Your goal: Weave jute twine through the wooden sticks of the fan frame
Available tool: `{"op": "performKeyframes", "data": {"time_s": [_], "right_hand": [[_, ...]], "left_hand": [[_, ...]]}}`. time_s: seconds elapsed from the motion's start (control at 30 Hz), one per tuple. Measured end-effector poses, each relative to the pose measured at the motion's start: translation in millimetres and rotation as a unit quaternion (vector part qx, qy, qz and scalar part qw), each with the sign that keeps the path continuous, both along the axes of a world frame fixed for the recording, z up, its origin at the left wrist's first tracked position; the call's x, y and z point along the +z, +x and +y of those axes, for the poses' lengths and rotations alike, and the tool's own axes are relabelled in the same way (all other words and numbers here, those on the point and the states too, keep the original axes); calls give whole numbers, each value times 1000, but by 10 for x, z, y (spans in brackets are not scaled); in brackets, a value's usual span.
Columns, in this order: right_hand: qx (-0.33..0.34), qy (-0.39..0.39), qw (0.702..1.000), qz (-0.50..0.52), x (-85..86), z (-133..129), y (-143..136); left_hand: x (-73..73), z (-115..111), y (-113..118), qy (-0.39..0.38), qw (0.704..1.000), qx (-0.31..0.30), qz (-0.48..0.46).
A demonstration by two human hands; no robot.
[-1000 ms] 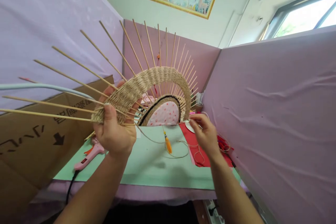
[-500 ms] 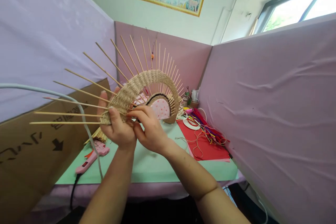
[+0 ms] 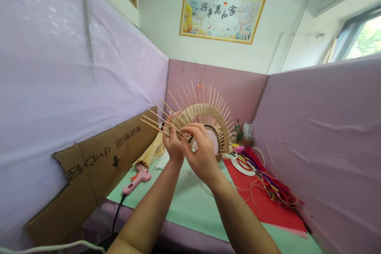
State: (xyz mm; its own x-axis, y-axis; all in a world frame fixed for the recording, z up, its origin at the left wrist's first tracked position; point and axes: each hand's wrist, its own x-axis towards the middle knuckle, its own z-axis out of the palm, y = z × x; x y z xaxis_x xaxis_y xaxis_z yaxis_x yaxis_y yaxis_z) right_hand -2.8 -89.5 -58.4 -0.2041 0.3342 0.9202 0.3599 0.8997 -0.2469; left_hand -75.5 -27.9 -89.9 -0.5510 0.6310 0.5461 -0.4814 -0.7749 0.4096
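Observation:
A curved woven piece (image 3: 196,110) of tan twine, with thin wooden sticks (image 3: 155,118) fanning out from its outer edge, is held up in front of me above the table. My left hand (image 3: 174,143) grips its lower left end, thumb in front and fingers behind. At the inner edge beside that end, my right hand (image 3: 201,149) has its thumb and fingers pinched together, close to my left thumb. What they pinch is small and mostly hidden, apparently a thin strand of twine. Inside the curve shows a pale pink dotted panel (image 3: 212,139) with a dark border.
A pink glue gun (image 3: 137,179) lies left on the green table cover (image 3: 190,206), by a bundle of sticks (image 3: 151,151). Cardboard (image 3: 98,162) leans left. At right, colourful cords (image 3: 268,178) and a white ring (image 3: 242,168) lie on red sheets (image 3: 268,210). Pink partitions (image 3: 321,143) surround the table.
My view has tilted up and turned left, so the hands and table appear shifted right. The woven piece is turned and farther off, its left sticks looking shorter. Both hands keep their places on it.

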Motion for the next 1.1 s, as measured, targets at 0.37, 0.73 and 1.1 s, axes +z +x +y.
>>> {"op": "performKeyframes", "data": {"time_s": [0.37,0.73,1.1], "right_hand": [[-58,-16,995,-84,-511,574,-40],[-99,-168,975,-102,-487,627,-56],[-83,-128,979,-135,-532,780,-6]], "left_hand": [[-414,60,-25,-25,998,-43,-39],[-646,107,-53,-43,991,-86,-96],[-822,171,-235,-123,991,-48,-37]]}}
